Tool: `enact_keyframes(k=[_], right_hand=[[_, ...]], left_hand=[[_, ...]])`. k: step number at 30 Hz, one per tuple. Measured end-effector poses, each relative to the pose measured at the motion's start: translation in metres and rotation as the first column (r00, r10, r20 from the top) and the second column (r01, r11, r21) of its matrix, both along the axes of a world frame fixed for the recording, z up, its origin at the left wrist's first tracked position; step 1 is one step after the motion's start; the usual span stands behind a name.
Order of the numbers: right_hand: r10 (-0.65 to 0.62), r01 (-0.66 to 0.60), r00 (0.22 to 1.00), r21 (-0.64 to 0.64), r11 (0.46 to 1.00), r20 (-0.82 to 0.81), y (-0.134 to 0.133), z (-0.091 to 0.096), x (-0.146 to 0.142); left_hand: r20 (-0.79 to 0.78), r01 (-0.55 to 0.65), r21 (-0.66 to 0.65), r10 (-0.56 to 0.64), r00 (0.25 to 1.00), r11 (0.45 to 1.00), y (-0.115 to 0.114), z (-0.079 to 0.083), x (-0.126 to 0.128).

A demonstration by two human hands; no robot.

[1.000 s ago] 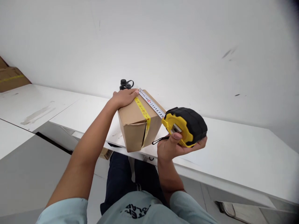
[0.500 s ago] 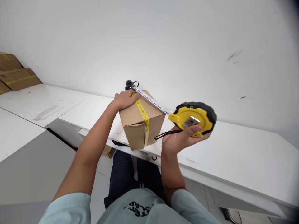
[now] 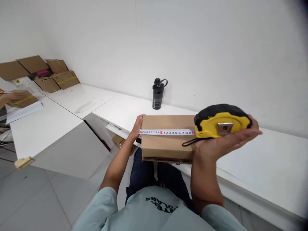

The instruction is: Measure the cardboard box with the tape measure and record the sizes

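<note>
A brown cardboard box [image 3: 166, 146] is tilted toward me at the near edge of the white table. My left hand [image 3: 137, 126] grips its left end, beside the metal tip of the tape; most of the fingers are hidden behind the box. Across the box's upper face lies the white tape blade [image 3: 178, 132], pulled out straight from left to right. In my right hand [image 3: 226, 141] rests a yellow and black tape measure [image 3: 216, 123], its case at the box's right end. A black wrist strap [image 3: 190, 142] hangs from the case over the cardboard.
A black shaker bottle [image 3: 158, 94] stands on the white table [image 3: 125, 104] behind the box. Several cardboard boxes [image 3: 64, 78] are stacked at the far left. Another person's hand [image 3: 13, 97] touches a box there. Below the tabletop, a shelf holds a carton [image 3: 117, 140].
The box has been turned so its long face and the tape run left to right. My left hand moved from its top to its left end. The yellow-taped face has turned out of view.
</note>
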State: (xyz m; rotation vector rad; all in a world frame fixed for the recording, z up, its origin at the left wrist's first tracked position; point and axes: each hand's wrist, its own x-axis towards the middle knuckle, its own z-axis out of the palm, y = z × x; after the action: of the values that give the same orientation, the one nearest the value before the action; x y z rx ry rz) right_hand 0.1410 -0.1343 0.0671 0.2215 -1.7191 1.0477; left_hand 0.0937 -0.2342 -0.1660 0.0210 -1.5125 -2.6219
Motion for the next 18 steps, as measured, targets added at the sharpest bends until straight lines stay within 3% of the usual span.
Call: enact_keyframes(k=[2,4,8,11,15,18], right_hand=[[0.144,-0.149,0.985,-0.042,0.988,-0.099,-0.004,-0.001,0.001],[0.213,-0.215,0.969,-0.009,0.976,-0.128,-0.005,0.0,0.0],[0.197,-0.197,0.975,0.013,0.98,-0.106,0.003,0.008,-0.002],[0.215,-0.217,0.975,-0.03,0.976,-0.054,0.012,0.015,-0.003],[0.298,-0.292,0.954,-0.13,0.948,0.032,0.02,0.024,0.001],[0.22,-0.176,0.954,-0.215,0.961,0.204,0.025,0.031,0.004]], left_hand=[[0.049,-0.008,0.084,0.004,0.999,0.996,0.013,0.002,-0.001],[0.111,-0.007,0.132,-0.008,0.994,0.991,0.017,0.005,-0.007],[0.172,-0.047,0.248,0.003,0.985,0.968,0.008,0.01,-0.002],[0.036,-0.048,0.338,0.038,0.999,0.94,-0.001,0.018,0.028],[-0.071,-0.155,0.232,0.176,0.982,0.96,-0.005,0.034,0.073],[-0.157,-0.116,0.037,0.12,0.98,0.993,-0.003,0.045,0.09]])
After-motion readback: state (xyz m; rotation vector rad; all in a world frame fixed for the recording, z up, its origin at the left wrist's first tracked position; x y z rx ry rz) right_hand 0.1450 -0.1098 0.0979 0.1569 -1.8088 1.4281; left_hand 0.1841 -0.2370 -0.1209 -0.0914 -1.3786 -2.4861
